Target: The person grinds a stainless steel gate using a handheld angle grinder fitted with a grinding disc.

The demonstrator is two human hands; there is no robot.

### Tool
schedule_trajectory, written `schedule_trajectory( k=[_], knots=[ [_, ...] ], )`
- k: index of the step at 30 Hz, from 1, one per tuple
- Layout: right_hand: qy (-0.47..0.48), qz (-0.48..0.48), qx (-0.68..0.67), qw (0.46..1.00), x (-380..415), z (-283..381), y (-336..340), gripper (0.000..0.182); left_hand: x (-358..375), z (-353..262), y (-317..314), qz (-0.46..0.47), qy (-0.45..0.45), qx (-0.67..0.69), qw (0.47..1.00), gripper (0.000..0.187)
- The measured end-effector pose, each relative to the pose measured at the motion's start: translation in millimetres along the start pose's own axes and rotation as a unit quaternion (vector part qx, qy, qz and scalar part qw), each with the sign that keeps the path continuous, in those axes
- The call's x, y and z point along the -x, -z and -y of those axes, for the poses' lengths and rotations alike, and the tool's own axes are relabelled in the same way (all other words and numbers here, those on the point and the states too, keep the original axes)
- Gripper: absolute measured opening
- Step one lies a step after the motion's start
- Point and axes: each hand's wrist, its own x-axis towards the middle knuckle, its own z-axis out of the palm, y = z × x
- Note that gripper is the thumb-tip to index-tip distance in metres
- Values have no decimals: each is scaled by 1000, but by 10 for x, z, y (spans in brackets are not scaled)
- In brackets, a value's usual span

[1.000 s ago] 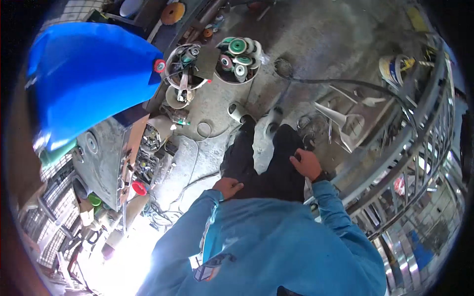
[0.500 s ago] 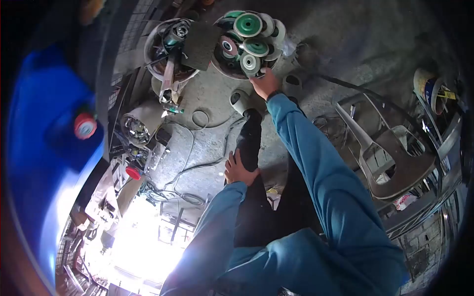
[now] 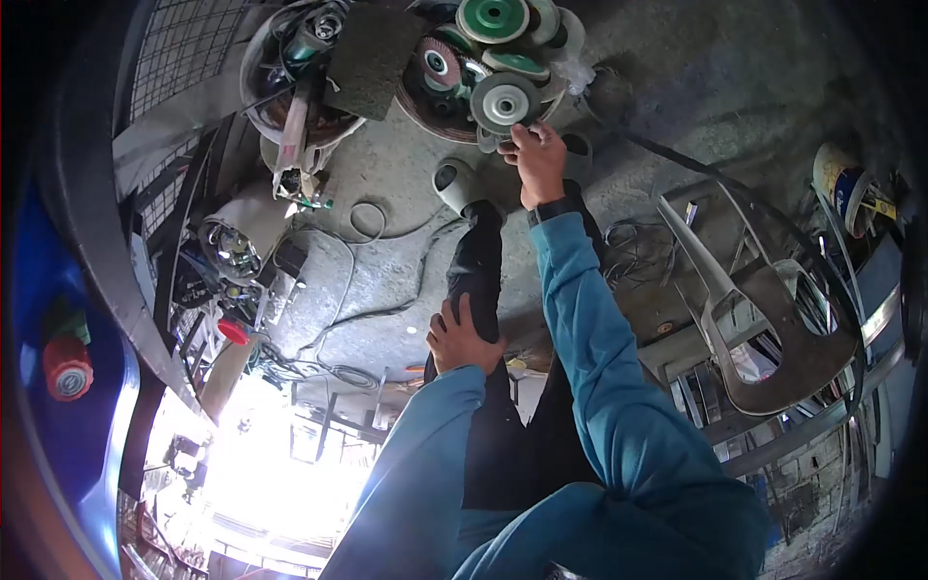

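Observation:
My right hand pinches the lower edge of a round grey grinding disc with a pale metal centre. That disc is over the near side of a round container piled with several discs. Among them are a green-faced disc at the top, another green disc seen at a slant and a reddish-brown flap disc. My left hand rests on my knee with its fingers spread, holding nothing.
Left of the discs, a bucket holds tools, under a dark flat board. A brown plastic chair lies at the right. Cables cross the floor, and a paint bucket stands far right.
My right hand has raised the grey disc and tilted it so its face shows more fully. The view has shifted, moving the containers up and left. My left hand stays on the knee.

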Motion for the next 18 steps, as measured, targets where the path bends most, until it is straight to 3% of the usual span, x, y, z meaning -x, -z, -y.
schedule_trajectory(
  k=[4, 7, 8, 10, 12, 14, 16, 18],
  knots=[
    [-39, -17, -52, 998, -76, 37, 24, 29, 7, 31, -9, -1, -15, -6, 1000, 103],
    [110, -67, -33, 991, -209, 2, -86, 24, -7, 54, -77, -2, -16, -3, 1000, 105],
    [111, -62, -35, 991, -239, 1, -78, 24, -6, 65, -110, -4, -13, -2, 1000, 107],
    [228, -37, 182, 956, -245, 30, -120, 30, 3, 88, -148, 2, -13, 0, 1000, 108],
    [247, -41, 157, 955, -227, 71, -299, 31, -14, 88, -143, -1, -9, 3, 1000, 108],
    [456, -131, 358, 804, -93, 231, -505, 27, 9, 91, -148, 16, -14, 4, 1000, 109],
    [494, -100, 323, 801, -36, 261, -792, 26, 12, 123, -217, 8, -16, -2, 1000, 111],
    [426, -2, 275, 862, -35, 187, -1049, 26, 10, 132, -280, -35, -35, -8, 999, 108]
  ],
)
